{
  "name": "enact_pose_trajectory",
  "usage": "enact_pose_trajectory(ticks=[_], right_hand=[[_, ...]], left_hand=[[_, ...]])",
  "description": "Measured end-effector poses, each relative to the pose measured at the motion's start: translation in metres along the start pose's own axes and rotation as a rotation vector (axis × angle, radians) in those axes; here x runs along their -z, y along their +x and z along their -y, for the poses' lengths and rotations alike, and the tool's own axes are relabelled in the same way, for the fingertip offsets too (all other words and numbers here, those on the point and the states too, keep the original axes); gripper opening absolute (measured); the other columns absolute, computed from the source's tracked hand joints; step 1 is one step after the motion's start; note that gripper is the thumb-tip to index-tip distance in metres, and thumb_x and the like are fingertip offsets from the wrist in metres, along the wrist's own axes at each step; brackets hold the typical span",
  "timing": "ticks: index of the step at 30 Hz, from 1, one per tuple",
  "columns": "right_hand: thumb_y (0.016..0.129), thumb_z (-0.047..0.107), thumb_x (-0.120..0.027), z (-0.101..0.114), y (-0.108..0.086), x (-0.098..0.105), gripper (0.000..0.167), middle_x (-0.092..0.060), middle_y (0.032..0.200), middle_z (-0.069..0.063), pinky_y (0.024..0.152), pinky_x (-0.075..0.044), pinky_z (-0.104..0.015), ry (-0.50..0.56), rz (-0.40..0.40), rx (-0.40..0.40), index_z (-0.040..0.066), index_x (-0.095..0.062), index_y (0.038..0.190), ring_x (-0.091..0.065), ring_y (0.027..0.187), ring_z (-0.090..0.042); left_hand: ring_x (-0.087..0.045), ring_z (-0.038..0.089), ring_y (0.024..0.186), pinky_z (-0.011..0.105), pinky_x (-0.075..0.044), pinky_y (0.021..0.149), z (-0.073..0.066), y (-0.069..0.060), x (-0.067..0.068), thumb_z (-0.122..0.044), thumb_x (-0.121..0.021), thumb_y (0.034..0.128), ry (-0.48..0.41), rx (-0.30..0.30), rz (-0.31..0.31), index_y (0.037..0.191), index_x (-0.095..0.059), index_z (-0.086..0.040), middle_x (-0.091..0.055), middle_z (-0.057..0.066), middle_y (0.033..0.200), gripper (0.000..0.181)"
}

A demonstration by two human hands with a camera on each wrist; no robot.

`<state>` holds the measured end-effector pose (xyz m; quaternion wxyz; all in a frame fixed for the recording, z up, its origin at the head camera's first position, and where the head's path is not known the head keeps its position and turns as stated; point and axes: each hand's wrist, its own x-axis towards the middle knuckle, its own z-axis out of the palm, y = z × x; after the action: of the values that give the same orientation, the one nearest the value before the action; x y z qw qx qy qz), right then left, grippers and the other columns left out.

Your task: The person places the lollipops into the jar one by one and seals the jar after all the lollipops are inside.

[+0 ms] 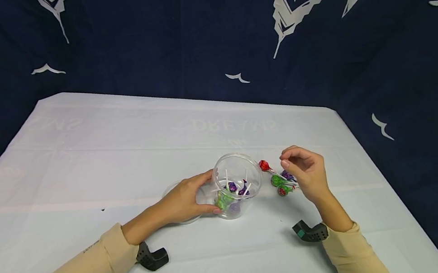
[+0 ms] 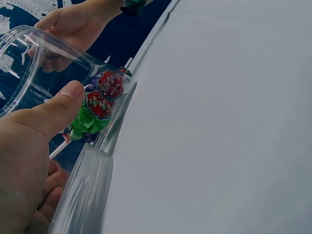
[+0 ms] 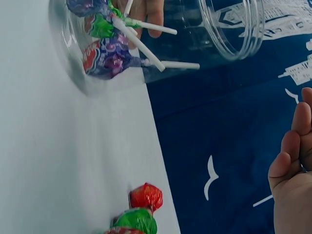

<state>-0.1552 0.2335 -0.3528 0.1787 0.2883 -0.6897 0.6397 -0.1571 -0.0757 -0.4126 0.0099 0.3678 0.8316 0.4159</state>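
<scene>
A clear plastic jar stands upright on the white table, with several wrapped lollipops in its bottom, sticks pointing up in the right wrist view. My left hand grips the jar's left side, its thumb against the near wall. Right of the jar, my right hand hovers over a small group of loose lollipops: a red one, green ones and a purple one. Its fingers are loosely bent and no object shows between them; the right wrist view shows the same hand empty.
A clear round lid lies flat left of the jar, partly under my left hand. A small dark speck is on the tablecloth at the left. Dark blue fabric with white drawings hangs behind the table.
</scene>
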Motion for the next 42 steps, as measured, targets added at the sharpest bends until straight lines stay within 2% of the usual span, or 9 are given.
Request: enact_pose_trajectory(ticks=[6,8,14,29,36,42], right_hand=[[0.086,-0.016,-0.061,-0.006,-0.004,0.005,0.011,-0.066,0.088,-0.007,0.072,-0.05,-0.021,-0.006,-0.029,-0.01,-0.008,-0.068,0.09,-0.059,0.08,-0.013],[0.084,-0.02,-0.058,-0.008,-0.005,0.007,0.013,-0.067,0.088,-0.005,0.072,-0.05,-0.021,-0.009,-0.033,-0.019,-0.011,-0.066,0.089,-0.059,0.08,-0.013],[0.084,-0.022,-0.058,-0.017,-0.007,0.012,0.005,-0.068,0.088,-0.001,0.071,-0.049,-0.02,-0.046,-0.041,-0.04,-0.023,-0.059,0.089,-0.058,0.077,-0.012],[0.082,-0.021,-0.063,-0.025,-0.012,0.023,0.007,-0.068,0.086,0.0,0.07,-0.044,-0.022,-0.162,-0.077,-0.106,-0.021,-0.062,0.088,-0.054,0.076,-0.013],[0.083,-0.017,-0.068,-0.031,-0.012,0.025,0.006,-0.067,0.084,0.005,0.07,-0.041,-0.023,-0.333,-0.064,-0.177,-0.015,-0.067,0.089,-0.055,0.083,-0.01],[0.086,0.0,-0.074,-0.04,-0.014,0.029,0.006,-0.068,0.086,-0.005,0.069,-0.039,-0.029,-0.564,0.005,-0.274,-0.004,-0.073,0.091,-0.054,0.082,-0.008]], left_hand=[[-0.051,0.029,0.129,0.049,-0.04,0.108,0.0,-0.001,0.0,-0.039,-0.085,0.0769,-0.002,0.007,-0.003,0.149,-0.04,-0.003,-0.059,0.013,0.136,0.092],[-0.051,0.03,0.129,0.049,-0.04,0.108,0.0,-0.001,0.001,-0.039,-0.085,0.0768,-0.001,0.008,-0.003,0.149,-0.04,-0.003,-0.059,0.013,0.136,0.092],[-0.049,0.03,0.131,0.049,-0.038,0.109,0.0,-0.001,0.001,-0.039,-0.085,0.0766,-0.005,0.016,0.003,0.149,-0.039,-0.002,-0.057,0.014,0.139,0.093],[-0.048,0.029,0.133,0.048,-0.037,0.11,0.001,0.0,-0.001,-0.037,-0.086,0.0758,-0.025,0.029,0.006,0.149,-0.04,-0.002,-0.056,0.014,0.14,0.093],[-0.049,0.029,0.131,0.048,-0.038,0.11,0.0,-0.001,0.0,-0.038,-0.086,0.0761,-0.013,0.03,0.007,0.149,-0.039,-0.003,-0.057,0.014,0.138,0.093],[-0.049,0.029,0.131,0.048,-0.038,0.11,0.001,-0.001,0.0,-0.037,-0.086,0.0763,-0.015,0.028,0.008,0.149,-0.039,-0.003,-0.057,0.014,0.138,0.093]])
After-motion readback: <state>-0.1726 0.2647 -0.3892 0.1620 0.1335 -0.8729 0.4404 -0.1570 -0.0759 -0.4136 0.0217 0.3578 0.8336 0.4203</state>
